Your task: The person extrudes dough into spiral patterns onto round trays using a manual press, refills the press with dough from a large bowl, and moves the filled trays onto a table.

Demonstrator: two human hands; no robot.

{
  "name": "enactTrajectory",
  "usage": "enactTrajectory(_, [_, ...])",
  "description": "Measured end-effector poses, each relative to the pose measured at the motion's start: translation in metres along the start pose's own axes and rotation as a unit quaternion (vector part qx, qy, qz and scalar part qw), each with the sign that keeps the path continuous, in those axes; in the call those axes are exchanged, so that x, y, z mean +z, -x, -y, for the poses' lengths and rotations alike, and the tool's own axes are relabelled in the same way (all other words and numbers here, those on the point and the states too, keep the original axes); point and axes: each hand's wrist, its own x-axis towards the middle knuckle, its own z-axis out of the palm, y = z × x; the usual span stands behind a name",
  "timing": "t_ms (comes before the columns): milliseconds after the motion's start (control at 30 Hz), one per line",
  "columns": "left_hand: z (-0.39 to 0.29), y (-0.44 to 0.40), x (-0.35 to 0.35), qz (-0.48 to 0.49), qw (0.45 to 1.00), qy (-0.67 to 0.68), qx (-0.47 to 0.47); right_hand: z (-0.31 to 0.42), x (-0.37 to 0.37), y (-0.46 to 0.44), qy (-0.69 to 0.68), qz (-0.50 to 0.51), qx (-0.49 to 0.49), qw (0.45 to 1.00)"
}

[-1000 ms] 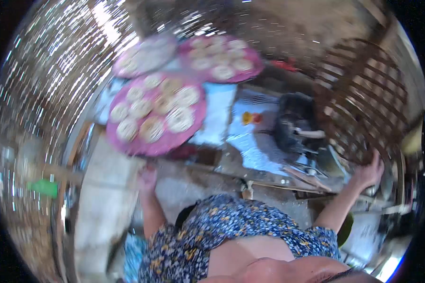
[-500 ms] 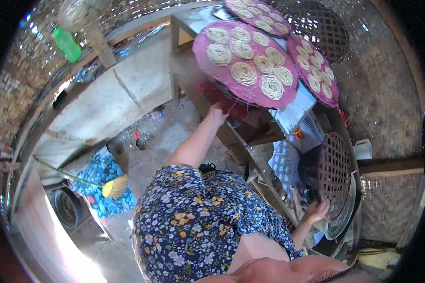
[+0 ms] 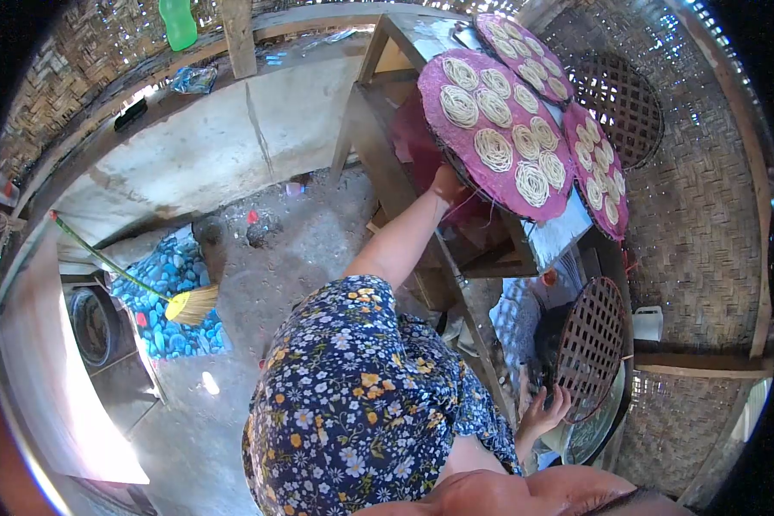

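Observation:
A round tray with a pink cloth (image 3: 512,185) carries several pale coils of noodle-like strands (image 3: 494,150). My left hand (image 3: 445,185) is at its near lower edge, gripping it from below; its fingers are mostly hidden under the tray. At the lower right, a brown open-weave tray (image 3: 592,344) leans steeply on its edge. My right hand (image 3: 546,413) is beside that tray's lower left rim, fingers spread and slightly bent; I cannot tell whether they touch it.
Two more pink-lined trays, one at the back (image 3: 525,56) and one at the right (image 3: 595,168), rest on the wooden stand (image 3: 378,142). Another lattice tray (image 3: 619,107) leans on the woven wall. A broom (image 3: 189,304) lies at left near a blue pebble-print mat (image 3: 159,258).
The view has shifted, so the trays appear further right and lower. My left hand stays at the pink-lined tray's edge. My right hand's fingers have spread and moved slightly away from the brown tray.

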Motion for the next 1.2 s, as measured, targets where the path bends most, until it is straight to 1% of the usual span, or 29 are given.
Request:
enactTrajectory(33, [-0.015, 0.011, 0.004, -0.004, 0.997, -0.073, 0.039, 0.003, -0.001, 0.000, -0.005, 0.001, 0.002, 1.000])
enactTrajectory(100, [-0.042, 0.034, -0.005, -0.005, 0.972, -0.212, 0.100, 0.009, -0.002, -0.004, -0.015, 0.003, 0.004, 1.000])
enactTrajectory(167, [-0.065, 0.070, -0.032, 0.008, 0.950, -0.286, 0.121, 0.020, -0.003, -0.007, -0.017, 0.006, 0.004, 1.000])
enactTrajectory(200, [-0.077, 0.093, -0.045, 0.026, 0.954, -0.277, 0.107, 0.024, -0.002, -0.009, -0.020, 0.005, 0.004, 1.000])
enactTrajectory(267, [-0.103, 0.137, -0.068, 0.076, 0.975, -0.210, 0.017, 0.025, 0.005, -0.010, -0.036, 0.008, -0.013, 0.999])
enactTrajectory(333, [-0.121, 0.174, -0.095, 0.127, 0.981, -0.147, 0.007, 0.034, 0.007, -0.015, -0.050, 0.017, -0.025, 0.998])
enactTrajectory(367, [-0.126, 0.179, -0.114, 0.129, 0.969, -0.208, 0.004, 0.042, 0.008, -0.021, -0.064, 0.028, -0.023, 0.997])
enactTrajectory(400, [-0.131, 0.178, -0.133, 0.131, 0.954, -0.270, 0.002, 0.048, 0.009, -0.029, -0.073, 0.032, -0.053, 0.995])
enactTrajectory(433, [-0.135, 0.183, -0.138, 0.133, 0.934, -0.331, 0.002, 0.055, 0.011, -0.037, -0.083, 0.034, -0.084, 0.992])
enactTrajectory(467, [-0.135, 0.188, -0.138, 0.140, 0.931, -0.336, -0.001, 0.063, 0.013, -0.047, -0.093, 0.035, -0.114, 0.989])
enactTrajectory(533, [-0.137, 0.209, -0.128, 0.156, 0.925, -0.346, -0.008, 0.088, 0.021, -0.063, -0.154, 0.087, -0.143, 0.974])
enactTrajectory(600, [-0.123, 0.215, -0.118, 0.235, 0.901, -0.363, 0.022, 0.109, 0.035, -0.077, -0.231, 0.135, -0.184, 0.946])
enactTrajectory(667, [-0.108, 0.227, -0.095, 0.303, 0.874, -0.379, 0.038, 0.145, 0.036, -0.098, -0.268, 0.200, -0.241, 0.911])
enactTrajectory(733, [-0.102, 0.258, -0.054, 0.356, 0.847, -0.392, 0.039, 0.181, 0.031, -0.116, -0.314, 0.241, -0.234, 0.888])
enactTrajectory(833, [-0.080, 0.279, -0.027, 0.482, 0.737, -0.434, 0.189, 0.185, 0.045, -0.123, -0.325, 0.183, -0.215, 0.903])
enactTrajectory(933, [-0.084, 0.291, -0.003, 0.548, 0.704, -0.392, 0.225, 0.162, 0.033, -0.142, -0.331, 0.146, -0.170, 0.917])
enactTrajectory(967, [-0.090, 0.290, -0.001, 0.563, 0.720, -0.378, 0.143, 0.156, 0.020, -0.153, -0.341, 0.111, -0.122, 0.925])
enactTrajectory(1000, [-0.090, 0.289, -0.002, 0.544, 0.758, -0.336, 0.126, 0.146, 0.011, -0.165, -0.399, 0.065, -0.093, 0.910])
enactTrajectory(1033, [-0.088, 0.287, -0.004, 0.524, 0.793, -0.293, 0.105, 0.125, 0.009, -0.172, -0.408, 0.053, -0.028, 0.911])
enactTrajectory(1067, [-0.088, 0.284, -0.005, 0.505, 0.822, -0.249, 0.081, 0.110, 0.000, -0.178, -0.416, 0.065, 0.092, 0.903])
enactTrajectory(1100, [-0.094, 0.277, -0.007, 0.508, 0.781, -0.330, 0.152, 0.088, -0.005, -0.186, -0.387, 0.065, 0.125, 0.911])
enactTrajectory(1133, [-0.096, 0.269, -0.005, 0.509, 0.728, -0.401, 0.224, 0.063, -0.011, -0.192, -0.356, 0.063, 0.162, 0.918])
enactTrajectory(1200, [-0.082, 0.276, 0.005, 0.509, 0.802, -0.267, 0.165, 0.007, -0.018, -0.196, -0.435, 0.049, 0.264, 0.859])
